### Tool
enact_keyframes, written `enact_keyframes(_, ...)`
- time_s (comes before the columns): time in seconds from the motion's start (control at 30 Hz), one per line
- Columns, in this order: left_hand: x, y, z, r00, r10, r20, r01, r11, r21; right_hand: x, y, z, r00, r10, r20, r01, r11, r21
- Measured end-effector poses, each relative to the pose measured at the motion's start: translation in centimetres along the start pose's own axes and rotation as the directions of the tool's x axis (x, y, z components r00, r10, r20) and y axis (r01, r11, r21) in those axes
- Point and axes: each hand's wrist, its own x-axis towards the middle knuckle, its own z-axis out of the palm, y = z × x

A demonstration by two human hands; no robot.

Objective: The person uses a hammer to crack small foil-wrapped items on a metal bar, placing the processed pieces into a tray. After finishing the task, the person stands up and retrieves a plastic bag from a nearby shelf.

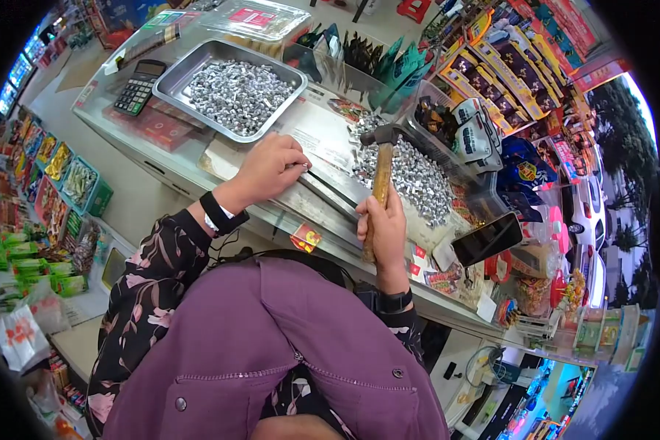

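My right hand [386, 226] is wrapped round the wooden handle of a hammer [380, 176]. The hammer's dark metal head points away from me, above a loose pile of small silver metal pieces [411, 180] on the counter. Fingers pinched together, my left hand [273, 166] rests at the near end of a flat board, by one end of a thin dark metal bar [331, 189]. Whatever those fingertips hold is too small to make out. Just beyond the left hand, a steel tray [170, 86] holds many similar silver pieces.
On the glass counter, a calculator [139, 88] sits left of the tray. A black phone [489, 240] leans at the right. Clear bins with dark and green packets [400, 70] line the far edge, beside yellow boxed goods [491, 77]. Snack shelves [51, 176] stand at the left.
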Motion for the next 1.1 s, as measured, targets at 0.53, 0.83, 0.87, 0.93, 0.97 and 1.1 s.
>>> enact_keyframes(0.53,-0.6,-0.2,0.6,0.993,0.040,-0.115,-0.037,0.999,0.030,-4.1,-5.0,0.4,0.927,0.072,0.368,0.039,0.958,-0.286)
enact_keyframes(0.83,-0.9,-0.6,0.7,0.993,0.044,-0.112,-0.044,0.999,-0.001,-4.5,-5.2,1.2,0.909,0.187,0.373,0.019,0.874,-0.486)
enact_keyframes(0.87,-0.9,-0.6,0.7,0.993,0.041,-0.114,-0.042,0.999,-0.002,-4.7,-5.2,1.2,0.908,0.188,0.374,0.020,0.872,-0.489)
enact_keyframes(0.93,-1.0,-0.6,0.7,0.992,0.037,-0.117,-0.037,0.999,-0.002,-5.2,-5.2,1.0,0.925,0.127,0.359,0.050,0.894,-0.445)
enact_keyframes(0.97,-1.0,-0.6,0.7,0.992,0.040,-0.123,-0.041,0.999,-0.004,-5.3,-5.2,1.0,0.932,0.097,0.350,0.065,0.904,-0.423)
enact_keyframes(1.1,-0.8,-0.6,0.7,0.991,0.054,-0.126,-0.055,0.998,-0.004,-4.1,-4.4,0.6,0.905,0.208,0.370,0.021,0.848,-0.529)
